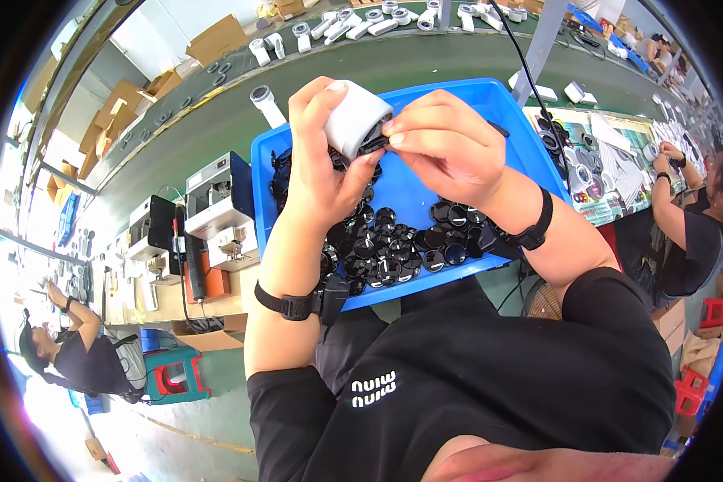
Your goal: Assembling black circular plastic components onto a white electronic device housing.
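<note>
My left hand (313, 161) is wrapped round a white cylindrical plastic housing (353, 120), holding it tilted above the blue tray (526, 173). The housing's dark end faces my right hand (456, 149). Thumb and fingers of that hand pinch a small black part (375, 143) at the rim; its exact shape is partly hidden by my fingertips. Below both hands, many glossy black round discs (386, 249) lie heaped in the tray. I wear black straps with small dark units on both wrists.
A green conveyor (426, 56) carrying white handled housings (337, 24) runs behind the tray. Two boxy bench machines (219, 195) and an orange-and-black tool (197, 269) stand at left. Co-workers (84, 353) sit at both sides; at right, one (687, 209) handles parts on a table.
</note>
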